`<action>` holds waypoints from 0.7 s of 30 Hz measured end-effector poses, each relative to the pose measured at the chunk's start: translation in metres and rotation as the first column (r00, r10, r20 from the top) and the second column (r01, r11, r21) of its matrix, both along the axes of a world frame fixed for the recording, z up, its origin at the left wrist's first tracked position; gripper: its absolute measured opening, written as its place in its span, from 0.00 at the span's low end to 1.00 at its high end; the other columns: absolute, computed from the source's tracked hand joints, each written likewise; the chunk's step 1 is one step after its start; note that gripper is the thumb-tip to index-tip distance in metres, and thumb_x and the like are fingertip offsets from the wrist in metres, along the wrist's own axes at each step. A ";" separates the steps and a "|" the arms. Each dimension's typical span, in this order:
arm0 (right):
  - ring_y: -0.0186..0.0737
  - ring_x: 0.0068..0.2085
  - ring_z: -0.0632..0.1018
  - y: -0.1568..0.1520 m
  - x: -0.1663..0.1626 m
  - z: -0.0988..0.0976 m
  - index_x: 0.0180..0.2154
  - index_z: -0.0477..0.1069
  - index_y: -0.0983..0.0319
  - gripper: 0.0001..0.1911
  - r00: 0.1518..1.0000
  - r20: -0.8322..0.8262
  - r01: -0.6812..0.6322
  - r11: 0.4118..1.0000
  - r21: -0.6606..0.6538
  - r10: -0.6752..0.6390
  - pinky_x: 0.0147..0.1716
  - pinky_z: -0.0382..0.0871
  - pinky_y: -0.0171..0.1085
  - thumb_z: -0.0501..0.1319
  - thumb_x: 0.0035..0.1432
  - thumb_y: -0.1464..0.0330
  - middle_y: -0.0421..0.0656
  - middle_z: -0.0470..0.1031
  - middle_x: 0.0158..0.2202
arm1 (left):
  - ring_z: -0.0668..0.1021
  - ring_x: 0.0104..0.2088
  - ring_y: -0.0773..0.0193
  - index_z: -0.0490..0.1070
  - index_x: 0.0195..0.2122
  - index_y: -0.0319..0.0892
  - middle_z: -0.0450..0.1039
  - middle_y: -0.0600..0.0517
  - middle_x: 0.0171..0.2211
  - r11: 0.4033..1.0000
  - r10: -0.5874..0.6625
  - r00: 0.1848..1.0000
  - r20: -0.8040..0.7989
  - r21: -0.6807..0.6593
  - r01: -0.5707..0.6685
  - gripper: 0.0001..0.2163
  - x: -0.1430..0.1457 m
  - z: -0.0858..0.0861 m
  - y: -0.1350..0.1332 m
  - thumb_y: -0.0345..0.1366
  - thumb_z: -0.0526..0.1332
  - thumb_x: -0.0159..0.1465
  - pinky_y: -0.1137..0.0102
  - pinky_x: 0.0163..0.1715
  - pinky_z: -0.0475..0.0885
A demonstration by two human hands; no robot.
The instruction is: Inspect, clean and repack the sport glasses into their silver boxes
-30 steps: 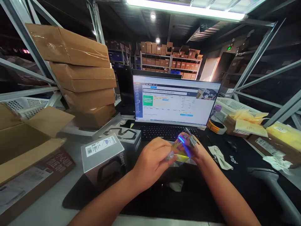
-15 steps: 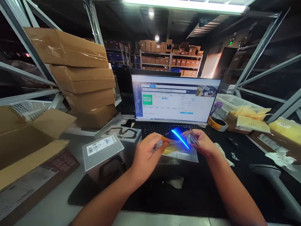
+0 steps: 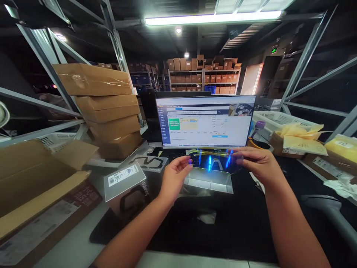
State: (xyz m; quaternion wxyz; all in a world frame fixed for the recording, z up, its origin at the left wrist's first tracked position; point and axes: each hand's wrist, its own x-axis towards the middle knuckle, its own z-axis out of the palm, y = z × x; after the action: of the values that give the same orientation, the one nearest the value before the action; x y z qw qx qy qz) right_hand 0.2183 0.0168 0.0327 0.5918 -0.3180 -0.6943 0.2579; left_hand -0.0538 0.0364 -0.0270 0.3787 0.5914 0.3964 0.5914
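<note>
The left hand [image 3: 174, 175] pinches one end of the glasses [image 3: 213, 160] between thumb and fingertips, the other fingers loosely curled. The right hand [image 3: 256, 162] grips the opposite end in the same way, fingers closed on it. The glasses are held level between the two hands, above the desk and just in front of the lower edge of the monitor [image 3: 205, 121]. Their lens shows blue reflections. A shiny bag [image 3: 209, 181] lies flat directly below them on the black mat [image 3: 237, 227]. A grey box [image 3: 125, 182] stands just left of the left hand. A stack of cartons [image 3: 108, 111] stands behind it, and an open carton [image 3: 41, 178] lies at far left. Yellow packets [image 3: 302, 137] lie at right, well apart from the right hand.
</note>
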 end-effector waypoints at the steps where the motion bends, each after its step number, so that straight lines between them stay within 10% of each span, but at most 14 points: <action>1: 0.48 0.41 0.84 -0.001 0.002 0.001 0.35 0.85 0.52 0.06 1.000 0.011 0.023 1.000 0.013 -0.023 0.39 0.81 0.42 0.72 0.51 0.67 0.43 0.85 0.39 | 0.81 0.40 0.60 0.76 0.48 0.39 0.80 0.44 0.42 1.000 0.002 0.998 -0.055 0.009 -0.002 0.19 -0.002 0.000 -0.001 0.44 0.68 0.59 0.64 0.42 0.76; 5: 0.48 0.41 0.84 -0.001 0.008 0.002 0.36 0.85 0.54 0.08 0.994 0.012 0.107 0.994 0.017 -0.107 0.41 0.82 0.42 0.73 0.51 0.64 0.43 0.85 0.38 | 0.76 0.32 0.61 0.79 0.34 0.43 0.77 0.49 0.33 0.999 0.026 0.902 -0.432 0.048 -0.006 0.05 -0.017 0.000 -0.019 0.36 0.67 0.59 0.67 0.35 0.71; 11: 0.40 0.28 0.84 0.002 0.020 0.000 0.36 0.83 0.59 0.16 0.972 -0.210 0.043 0.961 -0.272 -0.103 0.28 0.82 0.34 0.75 0.49 0.57 0.42 0.83 0.29 | 0.79 0.37 0.53 0.78 0.31 0.44 0.79 0.46 0.33 0.997 -0.002 0.324 -0.946 -0.029 -0.077 0.10 -0.033 -0.007 -0.043 0.35 0.58 0.66 0.66 0.37 0.69; 21: 0.40 0.31 0.84 -0.009 0.020 0.006 0.36 0.82 0.57 0.12 0.971 -0.166 0.120 0.953 -0.279 -0.170 0.30 0.80 0.34 0.75 0.51 0.59 0.41 0.83 0.31 | 0.82 0.34 0.60 0.81 0.46 0.51 0.82 0.55 0.34 0.892 -0.440 0.191 -0.877 -0.404 0.200 0.15 -0.031 -0.004 0.012 0.33 0.66 0.57 0.74 0.33 0.69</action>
State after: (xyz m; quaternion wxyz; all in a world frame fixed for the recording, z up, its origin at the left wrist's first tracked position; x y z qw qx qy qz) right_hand 0.2387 0.0076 0.0389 0.6239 -0.4193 -0.5689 0.3336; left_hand -0.0851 0.0489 -0.0308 0.2345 0.8528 0.4662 -0.0217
